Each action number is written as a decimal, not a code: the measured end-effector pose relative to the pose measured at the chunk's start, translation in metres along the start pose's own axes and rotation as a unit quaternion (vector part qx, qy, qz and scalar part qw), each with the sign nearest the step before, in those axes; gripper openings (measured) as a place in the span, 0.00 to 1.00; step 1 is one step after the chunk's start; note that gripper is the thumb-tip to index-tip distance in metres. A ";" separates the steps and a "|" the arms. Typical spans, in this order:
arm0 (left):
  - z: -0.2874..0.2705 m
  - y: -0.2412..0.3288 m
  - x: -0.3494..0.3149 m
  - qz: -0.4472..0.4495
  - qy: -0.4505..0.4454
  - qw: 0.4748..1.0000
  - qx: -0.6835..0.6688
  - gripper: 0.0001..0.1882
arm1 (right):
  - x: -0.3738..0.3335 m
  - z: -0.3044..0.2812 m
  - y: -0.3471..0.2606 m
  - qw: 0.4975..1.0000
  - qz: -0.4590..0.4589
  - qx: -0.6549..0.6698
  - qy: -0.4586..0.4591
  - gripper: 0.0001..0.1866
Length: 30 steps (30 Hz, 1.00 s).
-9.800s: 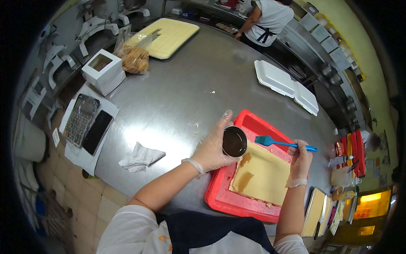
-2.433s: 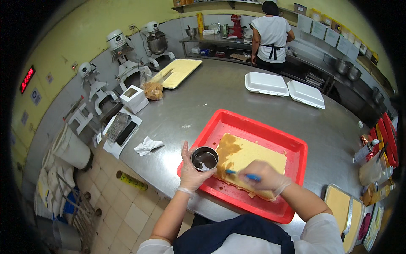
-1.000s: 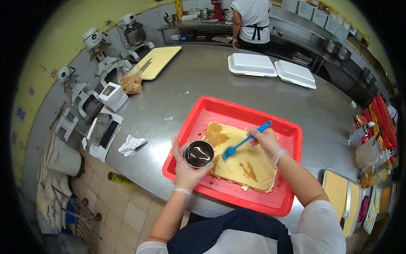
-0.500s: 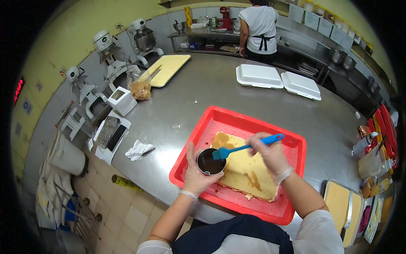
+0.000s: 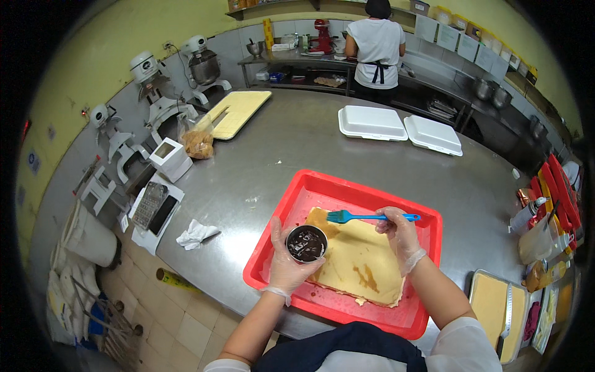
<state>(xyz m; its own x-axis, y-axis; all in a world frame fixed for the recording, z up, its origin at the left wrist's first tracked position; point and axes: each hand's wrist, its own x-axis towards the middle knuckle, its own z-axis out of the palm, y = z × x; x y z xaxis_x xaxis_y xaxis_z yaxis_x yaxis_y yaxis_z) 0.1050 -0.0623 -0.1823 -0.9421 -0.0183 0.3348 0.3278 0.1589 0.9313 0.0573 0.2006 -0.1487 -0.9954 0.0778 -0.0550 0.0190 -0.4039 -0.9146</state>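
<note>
My left hand (image 5: 287,255), in a clear glove, is wrapped round a small round tin (image 5: 306,243) of dark brown liquid, held over the left side of a red tray. My gloved right hand (image 5: 400,234) grips a blue pastry brush (image 5: 367,217) by its handle. The bristles point left and hover over or touch the far left corner of a flat yellow sheet cake (image 5: 362,263); contact is hard to judge. Brown wet patches mark that corner and a spot nearer me. The cake lies inside the red tray (image 5: 434,273), with crumbs around it.
Two white foam boxes (image 5: 372,123) stand across the steel table (image 5: 260,167). To the left are a crumpled tissue (image 5: 196,233), a white box (image 5: 170,159) and a bag of crumbs (image 5: 198,144). A knife (image 5: 507,319) rests on another cake tray at right. A co-worker (image 5: 375,53) stands at the far counter.
The brush has come out of the tin and moved over to the cake's far left corner. My left hand still holds the tin, whose liquid now looks stirred. The whole view has shifted slightly.
</note>
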 end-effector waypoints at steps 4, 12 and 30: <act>-0.002 0.000 0.001 -0.013 0.012 1.000 0.003 0.70 | 0.010 -0.013 0.012 0.983 0.104 -0.144 0.046 0.10; -0.003 0.000 0.003 -0.008 0.036 0.999 0.011 0.70 | 0.027 0.001 0.021 0.991 0.038 -0.127 0.031 0.08; -0.005 -0.001 0.004 0.003 0.068 0.998 0.010 0.69 | 0.021 0.030 0.013 0.969 0.146 -0.196 -0.047 0.07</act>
<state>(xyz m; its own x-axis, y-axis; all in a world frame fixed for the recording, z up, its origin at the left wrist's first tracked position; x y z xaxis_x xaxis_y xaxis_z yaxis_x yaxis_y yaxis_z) 0.1016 -0.0676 -0.1810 -0.9212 -0.1512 0.3585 0.3312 0.1786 0.9265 0.0342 0.1699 -0.1500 -0.9463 -0.0791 -0.3135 0.3159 -0.0185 -0.9486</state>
